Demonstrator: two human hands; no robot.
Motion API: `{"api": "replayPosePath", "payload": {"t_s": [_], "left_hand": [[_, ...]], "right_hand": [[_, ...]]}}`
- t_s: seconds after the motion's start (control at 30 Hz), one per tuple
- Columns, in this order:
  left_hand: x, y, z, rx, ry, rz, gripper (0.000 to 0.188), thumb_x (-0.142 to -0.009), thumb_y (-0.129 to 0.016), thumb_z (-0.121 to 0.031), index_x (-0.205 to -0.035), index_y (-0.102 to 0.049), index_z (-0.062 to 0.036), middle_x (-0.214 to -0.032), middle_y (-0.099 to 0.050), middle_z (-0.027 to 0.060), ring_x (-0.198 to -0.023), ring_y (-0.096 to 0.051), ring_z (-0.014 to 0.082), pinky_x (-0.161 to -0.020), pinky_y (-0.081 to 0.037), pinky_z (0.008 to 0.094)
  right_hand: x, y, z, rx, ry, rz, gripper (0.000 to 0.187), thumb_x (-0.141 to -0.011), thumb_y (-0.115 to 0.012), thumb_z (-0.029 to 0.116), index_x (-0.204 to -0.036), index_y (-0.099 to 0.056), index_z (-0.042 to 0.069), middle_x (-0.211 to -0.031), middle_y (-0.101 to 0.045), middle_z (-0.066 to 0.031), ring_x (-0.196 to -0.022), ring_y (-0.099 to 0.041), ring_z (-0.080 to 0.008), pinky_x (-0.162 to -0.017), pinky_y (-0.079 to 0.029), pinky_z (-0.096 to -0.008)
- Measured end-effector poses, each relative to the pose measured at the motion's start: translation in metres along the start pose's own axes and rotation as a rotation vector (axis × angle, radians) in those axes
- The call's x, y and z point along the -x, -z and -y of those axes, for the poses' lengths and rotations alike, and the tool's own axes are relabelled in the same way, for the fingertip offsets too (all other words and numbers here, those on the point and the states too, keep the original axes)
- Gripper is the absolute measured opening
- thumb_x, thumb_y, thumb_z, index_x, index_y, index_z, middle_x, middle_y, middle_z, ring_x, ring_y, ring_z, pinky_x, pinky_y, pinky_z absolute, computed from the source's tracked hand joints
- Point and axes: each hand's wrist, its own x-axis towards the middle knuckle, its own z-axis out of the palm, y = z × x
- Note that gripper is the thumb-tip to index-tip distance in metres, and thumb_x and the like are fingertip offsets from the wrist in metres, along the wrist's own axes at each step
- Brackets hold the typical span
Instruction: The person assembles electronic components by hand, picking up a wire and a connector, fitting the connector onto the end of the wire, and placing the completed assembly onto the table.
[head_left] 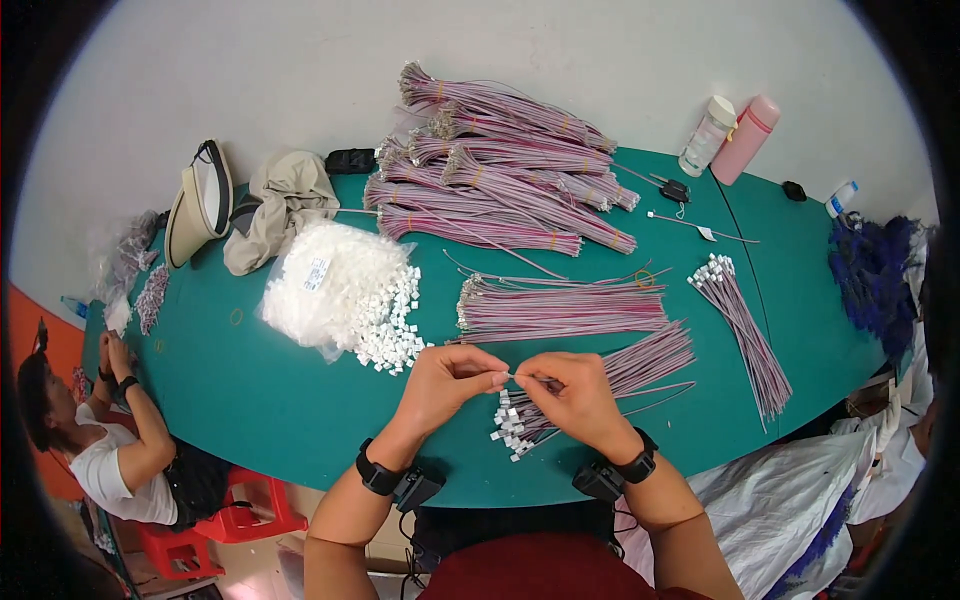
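My left hand (454,378) and my right hand (574,396) meet fingertip to fingertip above the near part of the green table (330,420). Both pinch. The right fingers hold the end of a thin wire, mostly hidden by the hand. A tiny pale piece shows at the left fingertips, too small to make out. Under and beside my right hand lies a loose group of pink and grey wires (650,358), with white connectors (513,428) on their near-left ends. Just beyond my hands a row of similar wires (565,308) lies flat.
An open plastic bag (315,285) spills white connector housings (392,335) left of my hands. Tied wire bundles (500,180) are piled at the back; a bundle with white ends (740,335) lies right. Two bottles (745,140) stand by the wall. Another person (125,440) sits far left.
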Motion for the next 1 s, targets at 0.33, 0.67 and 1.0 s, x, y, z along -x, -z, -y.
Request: {"api": "replayPosePath", "payload": {"t_s": [0.33, 0.67, 1.0], "left_hand": [[0.0012, 0.0007, -0.0028, -0.091, -0.032, 0.015, 0.013, -0.083, -0.073, 0.003, -0.096, -0.072, 0.0033, -0.086, -0.071, 0.0082, -0.08, -0.068, 0.0125, -0.073, -0.056, 0.0243], [0.0017, 0.0006, -0.0012, -0.115, -0.057, -0.01, 0.014, -0.082, -0.074, 0.001, -0.096, -0.072, 0.0024, -0.087, -0.071, 0.0074, -0.08, -0.068, 0.0118, -0.073, -0.056, 0.0244], [0.0014, -0.002, -0.0046, -0.044, 0.007, -0.021, 0.014, -0.083, -0.073, 0.001, -0.097, -0.072, 0.0036, -0.086, -0.071, 0.0083, -0.079, -0.068, 0.0125, -0.073, -0.056, 0.0244]], "right_hand": [[-0.0004, 0.0027, 0.0003, -0.117, -0.138, 0.051, 0.004, -0.084, -0.069, 0.003, -0.085, -0.068, -0.001, -0.07, -0.065, -0.0059, -0.053, -0.051, -0.0076, -0.047, -0.038, -0.0231], [0.0006, -0.0002, 0.0053, -0.006, -0.031, 0.011, 0.003, -0.083, -0.068, 0.005, -0.084, -0.066, 0.002, -0.065, -0.061, -0.0091, -0.051, -0.056, -0.0182, -0.048, -0.042, -0.0294], [0.002, -0.0041, 0.0034, 0.007, -0.012, -0.015, 0.003, -0.083, -0.068, 0.004, -0.084, -0.066, 0.002, -0.066, -0.061, -0.0099, -0.052, -0.056, -0.0198, -0.048, -0.042, -0.0305]]}}
